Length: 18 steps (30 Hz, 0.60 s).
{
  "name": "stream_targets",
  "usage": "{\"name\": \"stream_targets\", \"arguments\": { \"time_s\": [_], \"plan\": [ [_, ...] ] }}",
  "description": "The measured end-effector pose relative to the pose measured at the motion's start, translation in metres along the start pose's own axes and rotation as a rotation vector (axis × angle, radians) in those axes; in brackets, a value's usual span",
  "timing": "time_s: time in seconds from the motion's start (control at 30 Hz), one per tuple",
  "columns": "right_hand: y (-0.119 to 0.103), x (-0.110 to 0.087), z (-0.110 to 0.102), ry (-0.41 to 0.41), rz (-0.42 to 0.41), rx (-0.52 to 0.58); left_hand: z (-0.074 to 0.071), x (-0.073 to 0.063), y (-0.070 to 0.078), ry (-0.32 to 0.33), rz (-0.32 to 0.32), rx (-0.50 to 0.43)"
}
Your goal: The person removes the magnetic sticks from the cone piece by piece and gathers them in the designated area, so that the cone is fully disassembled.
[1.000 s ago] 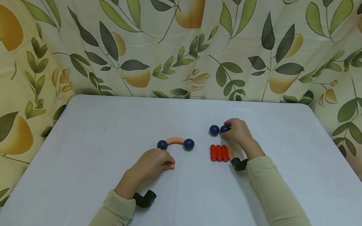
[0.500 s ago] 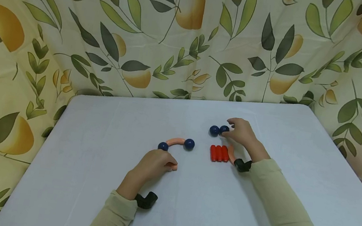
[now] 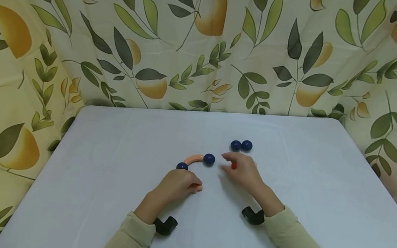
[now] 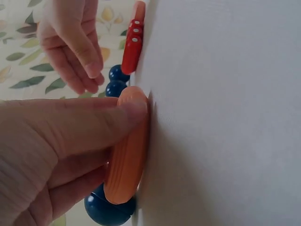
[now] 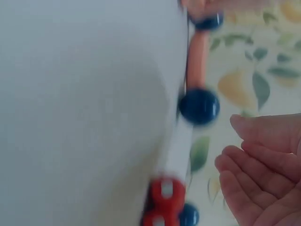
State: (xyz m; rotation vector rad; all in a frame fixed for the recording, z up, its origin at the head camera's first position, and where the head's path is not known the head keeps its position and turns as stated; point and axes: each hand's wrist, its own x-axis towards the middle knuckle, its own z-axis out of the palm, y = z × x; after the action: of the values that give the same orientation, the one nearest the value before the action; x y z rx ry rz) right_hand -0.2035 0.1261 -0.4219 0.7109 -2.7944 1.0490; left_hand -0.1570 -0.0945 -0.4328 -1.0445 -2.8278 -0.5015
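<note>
Pinched between the thumb and fingers of my left hand point(image 3: 177, 183) is a curved, ridged, orange plastic-looking bar point(image 4: 126, 162), while my right hand point(image 3: 245, 173) holds nothing, its thumb and fingers parted. Behind everything hangs a cream backdrop point(image 3: 176, 63) printed with orange fruit and green leaves, creased in places, and before it spreads a white tabletop point(image 3: 84, 176) with rounded far corners. Pale green sleeves point(image 3: 129, 237) cover my forearms, and a black, elbow-shaped fitting point(image 3: 166, 226) sits at each wrist. Just above the tabletop, the bar I hold lies along my thumb. Past my left knuckles a second curved orange bar point(image 3: 193, 158) runs between two balls. Under my right hand, but apart from it, three red, plastic-looking rods point(image 4: 133, 47) lie side by side, with a third orange bar point(image 4: 139, 10) next to them. Smallest are the glossy navy-blue balls: one point(image 3: 209, 160) ends the second bar on the side toward my right hand, another point(image 3: 182, 166) ends it by my left knuckles, and a close pair point(image 3: 246, 146) rests beyond my right hand. In the left wrist view, my bar's lower end overlaps a ball; I cannot tell whether they touch.
</note>
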Motion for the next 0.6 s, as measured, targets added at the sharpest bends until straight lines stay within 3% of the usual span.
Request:
{"name": "stream_targets", "arguments": {
  "time_s": [0.13, 0.23, 0.3, 0.4, 0.5, 0.6],
  "plan": [
    [-0.014, -0.009, 0.014, -0.064, -0.085, 0.042, -0.003, -0.004, -0.007, 0.067, -0.022, -0.101],
    [-0.024, -0.011, 0.021, -0.146, -0.09, 0.086, -0.008, -0.008, -0.017, 0.123, -0.107, -0.208],
    [-0.029, -0.012, 0.025, -0.201, -0.091, 0.103, -0.011, -0.012, -0.023, 0.133, -0.175, -0.259],
    [-0.035, -0.013, 0.032, -0.257, -0.103, 0.121, -0.011, -0.015, -0.031, 0.095, -0.258, -0.292],
    [-0.039, -0.014, 0.039, -0.282, -0.133, 0.128, -0.009, -0.016, -0.035, 0.082, -0.248, -0.285],
    [-0.042, -0.014, 0.044, -0.296, -0.157, 0.133, -0.008, -0.016, -0.037, 0.095, -0.196, -0.279]
  ]
}}
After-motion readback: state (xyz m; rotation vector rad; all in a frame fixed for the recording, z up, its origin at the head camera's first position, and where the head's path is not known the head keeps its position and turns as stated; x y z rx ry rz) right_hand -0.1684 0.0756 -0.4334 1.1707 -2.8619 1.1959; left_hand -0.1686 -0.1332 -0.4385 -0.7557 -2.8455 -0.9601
